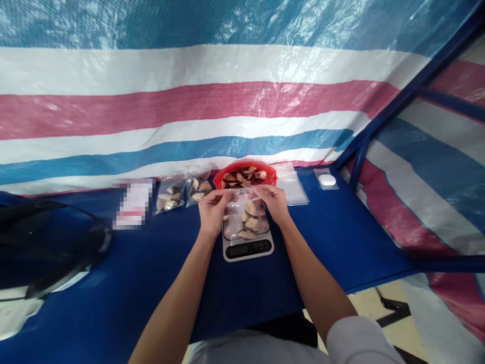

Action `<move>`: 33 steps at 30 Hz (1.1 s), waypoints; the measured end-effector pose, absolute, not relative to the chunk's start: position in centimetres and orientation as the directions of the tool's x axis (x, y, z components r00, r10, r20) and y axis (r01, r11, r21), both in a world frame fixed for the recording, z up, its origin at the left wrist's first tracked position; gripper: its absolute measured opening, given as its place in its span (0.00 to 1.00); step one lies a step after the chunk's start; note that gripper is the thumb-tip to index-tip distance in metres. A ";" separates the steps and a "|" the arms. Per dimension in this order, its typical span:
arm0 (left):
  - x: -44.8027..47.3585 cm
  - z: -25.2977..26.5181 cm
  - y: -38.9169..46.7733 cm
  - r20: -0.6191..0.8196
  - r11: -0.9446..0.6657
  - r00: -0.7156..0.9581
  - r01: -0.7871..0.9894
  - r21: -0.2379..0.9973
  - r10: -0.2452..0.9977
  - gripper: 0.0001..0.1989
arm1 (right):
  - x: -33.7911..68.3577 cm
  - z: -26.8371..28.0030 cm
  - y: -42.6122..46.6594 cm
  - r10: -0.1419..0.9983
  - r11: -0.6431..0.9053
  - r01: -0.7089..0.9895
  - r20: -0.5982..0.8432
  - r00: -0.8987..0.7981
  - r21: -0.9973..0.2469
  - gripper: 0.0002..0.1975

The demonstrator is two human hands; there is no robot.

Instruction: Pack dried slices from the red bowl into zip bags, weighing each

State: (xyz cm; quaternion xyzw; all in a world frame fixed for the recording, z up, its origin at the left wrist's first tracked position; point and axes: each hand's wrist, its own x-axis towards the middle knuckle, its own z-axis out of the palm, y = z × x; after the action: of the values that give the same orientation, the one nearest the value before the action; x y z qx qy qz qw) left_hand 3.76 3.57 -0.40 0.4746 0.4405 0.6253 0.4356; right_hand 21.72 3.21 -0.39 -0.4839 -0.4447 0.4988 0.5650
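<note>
While the print on the card (134,205), left of frame, is pixelated and the button marks on the scale (249,249), center, are too small to read, both forearms (178,293) come up from the bottom edge and converge mid-frame. Left hand (212,211) and right hand (275,202): fingers pinched closed on the clear bag's (235,216) top edge. Bag, pale pieces (250,222) inside, sits over the scale's platform, center frame.

Free lane: right side of table (333,237).
Far edge blocked by filled bags (169,198), red container (217,179); black item (45,247) crowds left edge; scale (249,248) stands mid-table.
</note>
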 end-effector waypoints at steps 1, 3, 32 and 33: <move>3.8 -0.4 3.5 0.214 -0.237 -0.179 -0.119 0.964 0.960 0.09 | 21.7 -0.4 3.2 0.995 0.028 -0.118 0.017 0.094 -0.993 0.21; 3.8 -0.5 3.5 0.225 -0.248 -0.192 -0.110 0.962 0.955 0.09 | 21.7 -0.3 3.2 0.997 0.021 -0.095 0.014 0.079 -0.995 0.21; 4.2 1.1 3.0 0.171 -0.177 -0.090 -0.062 0.982 0.981 0.11 | 21.5 -1.0 3.2 0.985 0.160 -0.040 0.156 0.078 -0.986 0.14; 4.3 1.2 3.0 0.169 -0.174 -0.082 -0.053 0.983 0.982 0.11 | 21.5 -1.0 3.2 0.985 0.160 -0.039 0.157 0.077 -0.986 0.14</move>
State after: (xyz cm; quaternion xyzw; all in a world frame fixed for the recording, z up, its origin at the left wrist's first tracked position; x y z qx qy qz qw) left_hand 4.25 3.01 1.20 0.5063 0.4589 0.5750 0.4500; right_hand 21.47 3.20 -1.05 -0.4655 -0.5080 0.4509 0.5674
